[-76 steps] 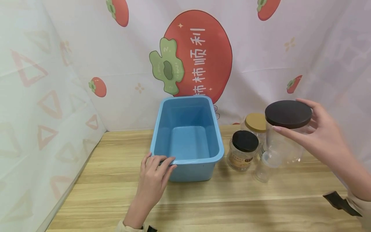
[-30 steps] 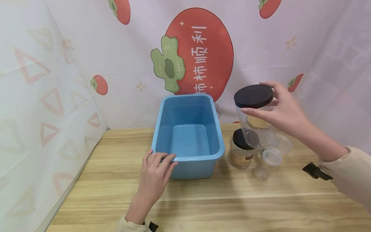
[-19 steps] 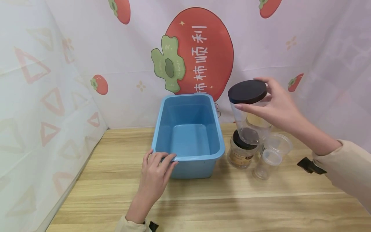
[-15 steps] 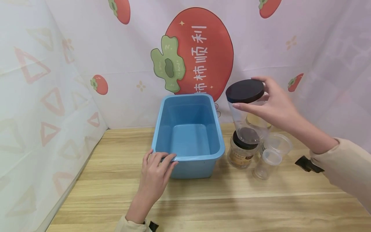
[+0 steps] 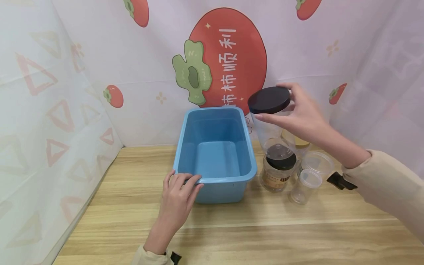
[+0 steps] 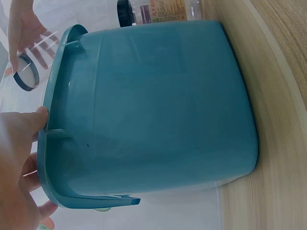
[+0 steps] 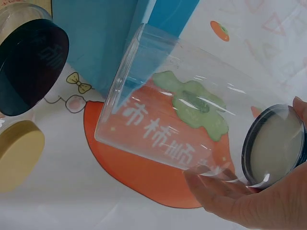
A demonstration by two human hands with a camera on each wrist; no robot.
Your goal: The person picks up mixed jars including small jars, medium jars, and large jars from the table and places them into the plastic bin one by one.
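My right hand [image 5: 303, 116] grips a tall clear plastic jar [image 7: 158, 110] near its black lid [image 5: 269, 100]. The jar is held tilted above the table, to the right of a blue plastic bin [image 5: 220, 194]. Its bottom overlaps a smaller black-lidded jar [image 5: 274, 179] in the head view; in the right wrist view the two look apart. My left hand [image 5: 177, 197] holds the bin's front rim at the left corner, fingers over the edge and thumb outside, as the left wrist view [image 6: 19, 158] also shows. No objects are visible inside the bin.
Right of the bin stand the labelled black-lidded jar, a gold-lidded jar [image 7: 21, 153] behind it, a small clear cup [image 5: 299, 194] and a wider clear tub [image 5: 319, 163]. A printed cloth backdrop [image 5: 145, 121] rises behind the wooden table [image 5: 265, 235].
My right hand has carried the tall jar from the far right leftward and upward, closer to the bin, and the jar has tilted. My left hand has stayed on the rim.
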